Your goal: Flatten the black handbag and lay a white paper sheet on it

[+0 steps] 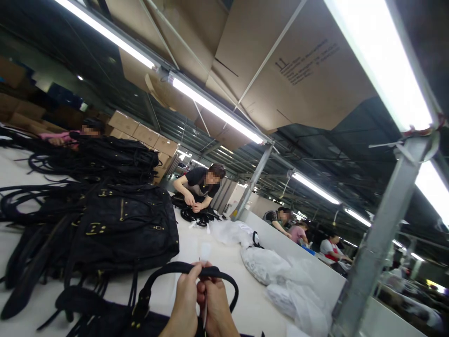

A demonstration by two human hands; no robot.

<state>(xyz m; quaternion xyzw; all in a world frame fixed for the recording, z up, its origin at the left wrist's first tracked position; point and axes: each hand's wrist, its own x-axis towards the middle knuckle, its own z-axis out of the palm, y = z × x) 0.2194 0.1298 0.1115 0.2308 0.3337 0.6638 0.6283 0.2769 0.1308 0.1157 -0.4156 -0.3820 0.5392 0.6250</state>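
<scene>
Left edge and upper left of the frame: heap of black bags (pixel 115 159), straps looped outward over the white table (pixel 189 243). Left of centre, a large black bag (pixel 129 224) lies with brass-coloured zip and fittings upward; contents hidden. Lower left to bottom centre: the handled bag (pixel 115 318), cut by the bottom edge of the frame, its black handle (pixel 175 267) arched up. Left hand (pixel 185 299) closed on the top of the handle, thumb uppermost; right hand (pixel 215 299) closed on it just beside, the two hands touching. A thin pale strip (pixel 205 311) shows between them. Behind, cartons (pixel 145 135) are stacked; contents not visible. Centre: a person (pixel 201 185) bends over black items at the table's far part. A strip of white tabletop runs between the large bag and the translucent plastic bags (pixel 266 264) right of centre; what these hold cannot be told. White tabletop also shows right of the handle. A low white partition (pixel 315 276) bounds the table's right side, slanting to lower right, beside a grey post (pixel 380 234).
</scene>
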